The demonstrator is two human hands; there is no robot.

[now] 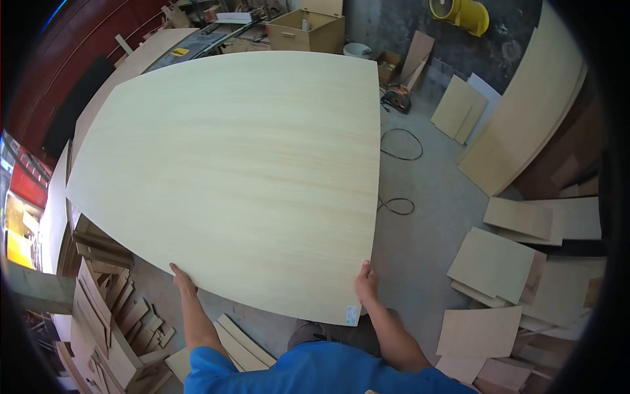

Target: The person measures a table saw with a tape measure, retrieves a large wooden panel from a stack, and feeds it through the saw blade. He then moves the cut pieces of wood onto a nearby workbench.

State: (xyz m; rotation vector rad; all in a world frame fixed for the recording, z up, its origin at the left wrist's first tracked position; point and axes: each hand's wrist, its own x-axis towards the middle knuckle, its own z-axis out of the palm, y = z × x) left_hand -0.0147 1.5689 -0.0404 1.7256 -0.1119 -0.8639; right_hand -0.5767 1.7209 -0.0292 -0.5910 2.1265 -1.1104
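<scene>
A large pale plywood sheet (236,171) fills the middle of the view, spread out in front of my body. My left hand (184,279) grips its near edge, thumb on top and the other fingers hidden underneath. At the right edge, close to the near corner, my right hand (367,284) is closed on the same sheet, its thumb upward. A small blue and white label (352,315) sticks to the sheet at that corner. The far left part of the sheet overlaps a work table (147,56).
A wooden box (305,33) stands beyond the sheet. On the floor to the right are a circular saw (397,98), a black cable (401,144) and several board offcuts (492,262). Tall panels (531,111) lean at the right wall. Scrap wood (125,315) is piled at lower left.
</scene>
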